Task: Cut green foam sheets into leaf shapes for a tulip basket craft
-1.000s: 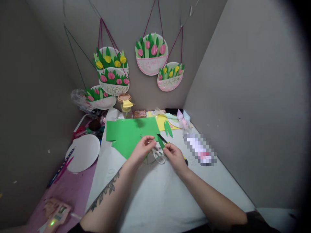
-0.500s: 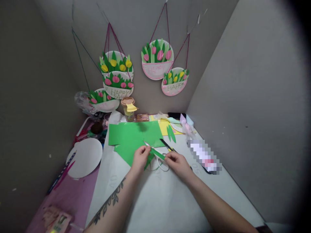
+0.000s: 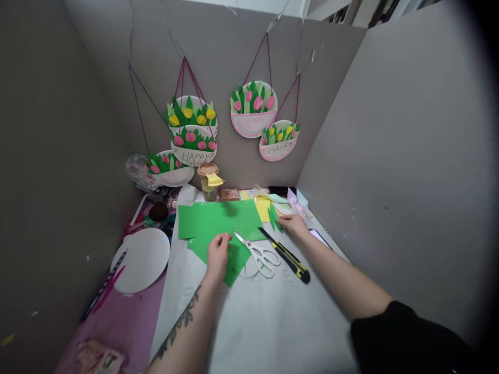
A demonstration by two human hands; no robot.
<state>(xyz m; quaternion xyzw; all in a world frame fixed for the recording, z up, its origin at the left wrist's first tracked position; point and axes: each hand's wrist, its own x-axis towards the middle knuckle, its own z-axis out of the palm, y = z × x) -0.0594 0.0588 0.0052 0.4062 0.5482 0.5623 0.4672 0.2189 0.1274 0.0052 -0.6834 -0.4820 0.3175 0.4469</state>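
My left hand (image 3: 219, 253) is closed in a pinch above the green paper (image 3: 218, 221); what its fingertips hold, if anything, is too small to make out. At the right, my right hand (image 3: 293, 225) pinches a green paper leaf (image 3: 274, 217), beside the yellow sheet (image 3: 264, 208). Between the hands, white-handled scissors (image 3: 258, 255) lie partly over the green paper. A black and yellow cutter (image 3: 289, 257) rests just right of them.
At the back stands a lidded cup (image 3: 209, 188). White paper discs (image 3: 144, 262) lie on the left by a striped pencil. Paper flower baskets (image 3: 254, 122) hang on the grey wall. A phone (image 3: 318, 238) is partly hidden behind my right forearm.
My right hand has moved right and away from me, from the green strip over the scissors to the paper leaves. My left hand has shifted slightly left. The view has tilted up.
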